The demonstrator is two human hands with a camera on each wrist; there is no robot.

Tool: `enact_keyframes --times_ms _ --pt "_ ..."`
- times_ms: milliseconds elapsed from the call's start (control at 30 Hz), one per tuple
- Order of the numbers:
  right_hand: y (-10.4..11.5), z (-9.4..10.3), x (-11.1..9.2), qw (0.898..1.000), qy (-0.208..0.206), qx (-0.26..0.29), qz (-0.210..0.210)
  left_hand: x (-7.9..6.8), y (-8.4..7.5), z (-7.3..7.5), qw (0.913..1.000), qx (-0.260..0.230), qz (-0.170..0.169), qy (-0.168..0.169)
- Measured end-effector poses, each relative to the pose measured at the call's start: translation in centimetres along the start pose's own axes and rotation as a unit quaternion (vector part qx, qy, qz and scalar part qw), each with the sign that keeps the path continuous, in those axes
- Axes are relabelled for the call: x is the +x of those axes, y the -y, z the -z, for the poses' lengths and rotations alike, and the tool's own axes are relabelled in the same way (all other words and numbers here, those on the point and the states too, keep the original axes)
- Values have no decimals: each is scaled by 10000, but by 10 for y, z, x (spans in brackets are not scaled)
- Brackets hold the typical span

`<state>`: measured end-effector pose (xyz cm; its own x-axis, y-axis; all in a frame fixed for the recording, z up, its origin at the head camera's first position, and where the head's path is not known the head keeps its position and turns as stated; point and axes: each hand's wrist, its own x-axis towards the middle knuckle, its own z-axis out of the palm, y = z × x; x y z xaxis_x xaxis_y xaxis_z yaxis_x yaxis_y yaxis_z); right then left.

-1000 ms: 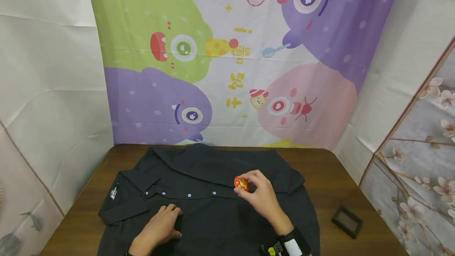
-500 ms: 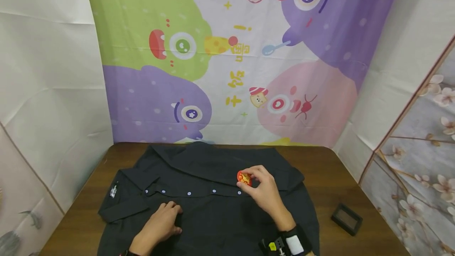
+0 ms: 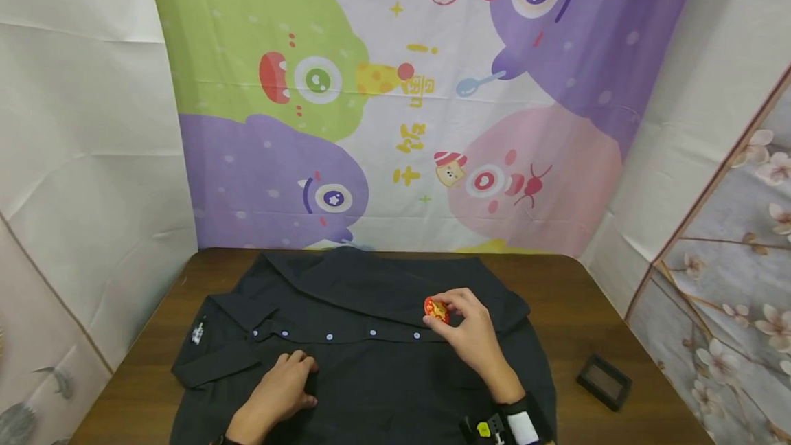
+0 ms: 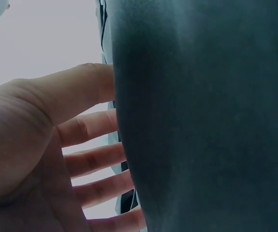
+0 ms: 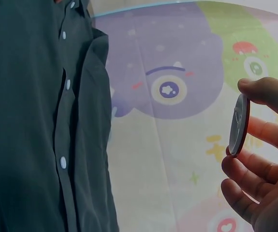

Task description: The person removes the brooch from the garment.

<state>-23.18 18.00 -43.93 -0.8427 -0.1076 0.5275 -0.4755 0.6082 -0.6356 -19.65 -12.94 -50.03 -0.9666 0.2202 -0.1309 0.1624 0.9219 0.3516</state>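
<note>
A dark button-up shirt (image 3: 377, 390) lies spread over the table, its collar at the left and a row of pale buttons (image 3: 329, 337) across it. Between thumb and fingers my right hand (image 3: 476, 338) pinches a round red badge (image 3: 436, 310) with a yellow design, held above the shirt near the button row. Its silvery back (image 5: 237, 124) shows in the right wrist view. My left hand (image 3: 278, 390) rests on the shirt below the buttons, fingers loosely bent and palm down. In the left wrist view the fingertips (image 4: 107, 79) meet the dark cloth.
A small black rectangular frame-like box (image 3: 604, 382) sits on the brown wooden table (image 3: 575, 301) to the right of the shirt. Behind the table hangs a cartoon-print cloth (image 3: 395, 218), with white panels on either side.
My right hand has shifted to the right with the badge, uncovering another button on the shirt. The left hand stays in the same place.
</note>
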Motion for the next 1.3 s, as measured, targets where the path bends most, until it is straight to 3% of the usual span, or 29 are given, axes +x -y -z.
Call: enact_keyframes --times_ms 700,1300 --pt "-10 14 0 9997 -149 -87 192 1 2 0 9999 -95 31 -22" --pt "-22 26 -6 9989 -310 -363 -36 0 2 -1 9997 -191 88 93"
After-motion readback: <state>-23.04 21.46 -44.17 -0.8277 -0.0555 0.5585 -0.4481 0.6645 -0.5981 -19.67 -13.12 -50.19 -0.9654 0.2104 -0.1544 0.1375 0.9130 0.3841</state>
